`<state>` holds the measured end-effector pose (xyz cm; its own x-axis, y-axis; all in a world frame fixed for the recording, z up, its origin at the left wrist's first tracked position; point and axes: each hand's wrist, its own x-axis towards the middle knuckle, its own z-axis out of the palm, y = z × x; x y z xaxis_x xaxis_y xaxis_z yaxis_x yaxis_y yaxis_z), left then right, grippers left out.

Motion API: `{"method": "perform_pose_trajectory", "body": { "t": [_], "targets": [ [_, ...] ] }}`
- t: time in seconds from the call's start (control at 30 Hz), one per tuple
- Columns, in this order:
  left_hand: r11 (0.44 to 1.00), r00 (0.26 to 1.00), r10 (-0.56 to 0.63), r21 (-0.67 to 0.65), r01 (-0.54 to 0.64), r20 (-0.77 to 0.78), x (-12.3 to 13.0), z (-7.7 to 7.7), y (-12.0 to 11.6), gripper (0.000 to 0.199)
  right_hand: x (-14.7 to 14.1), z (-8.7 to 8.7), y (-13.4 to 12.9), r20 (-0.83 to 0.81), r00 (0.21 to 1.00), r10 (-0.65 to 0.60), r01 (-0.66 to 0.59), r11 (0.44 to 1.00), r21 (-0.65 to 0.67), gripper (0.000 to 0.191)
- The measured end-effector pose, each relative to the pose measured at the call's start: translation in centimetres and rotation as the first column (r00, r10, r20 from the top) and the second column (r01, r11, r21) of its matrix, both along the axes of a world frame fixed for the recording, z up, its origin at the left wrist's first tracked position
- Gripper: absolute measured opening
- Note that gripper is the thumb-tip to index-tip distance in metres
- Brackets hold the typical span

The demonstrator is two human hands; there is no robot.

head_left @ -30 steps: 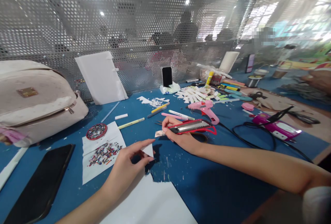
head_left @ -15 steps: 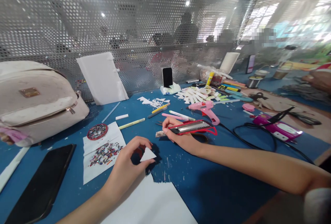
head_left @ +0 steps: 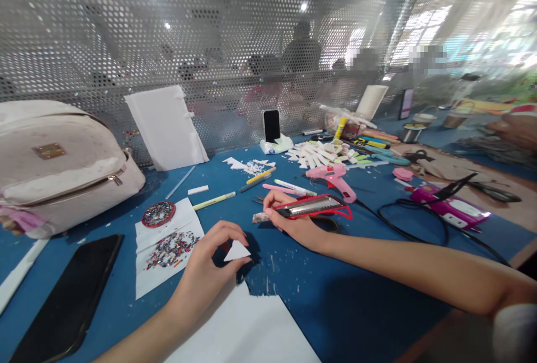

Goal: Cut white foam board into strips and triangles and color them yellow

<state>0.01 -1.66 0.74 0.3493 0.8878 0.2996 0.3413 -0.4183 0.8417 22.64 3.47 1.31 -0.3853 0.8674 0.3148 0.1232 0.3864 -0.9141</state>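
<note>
Between the thumb and fingers of my left hand (head_left: 210,254) is a small white triangular piece (head_left: 238,251), held just above the blue table. My right hand (head_left: 293,222) grips a red utility knife (head_left: 316,205), its blade end pointing left toward the left hand. The knife and the white piece are apart. Below my left hand lies a large white sheet (head_left: 247,332) with a ragged top edge. Left of that hand, a paper (head_left: 145,282) bears loose colourful bits and a round red-rimmed dish (head_left: 158,214).
A black phone (head_left: 69,301) and a pale backpack (head_left: 62,167) are at the left. A pink glue gun (head_left: 333,177), markers and a pile of white strips (head_left: 314,154) lie ahead. Black cable runs to a purple box (head_left: 451,206) at the right.
The white triangular piece has shifted and turned slightly leftward in my left hand. My right hand and the knife have hardly moved.
</note>
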Motion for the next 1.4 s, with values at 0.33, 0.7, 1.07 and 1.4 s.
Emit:
{"method": "perform_pose_trajectory", "body": {
  "t": [0.33,0.7,1.07,1.4],
  "targets": [
    [0.999,1.000,-0.006,-0.045,0.005,-0.012,-0.1,0.5,-0.1,0.038,0.0,-0.1,0.1,-0.007,1.000,0.000,0.000,1.000,-0.018,0.023],
    [0.995,0.996,-0.079,-0.056,0.077,-0.039,0.1,-0.1,0.2,0.053,-0.1,0.3,-0.1,0.007,1.000,0.000,0.000,1.000,-0.016,0.025],
    [0.996,0.993,-0.090,-0.028,0.088,-0.072,0.2,-0.4,0.3,0.041,0.0,0.1,0.0,0.016,1.000,-0.011,0.012,1.000,-0.012,0.022],
    [0.987,0.996,0.084,-0.140,-0.080,0.022,-0.4,-1.4,1.0,0.016,0.0,0.0,0.1,-0.012,1.000,-0.007,0.007,1.000,0.003,0.023]
  ]
}}
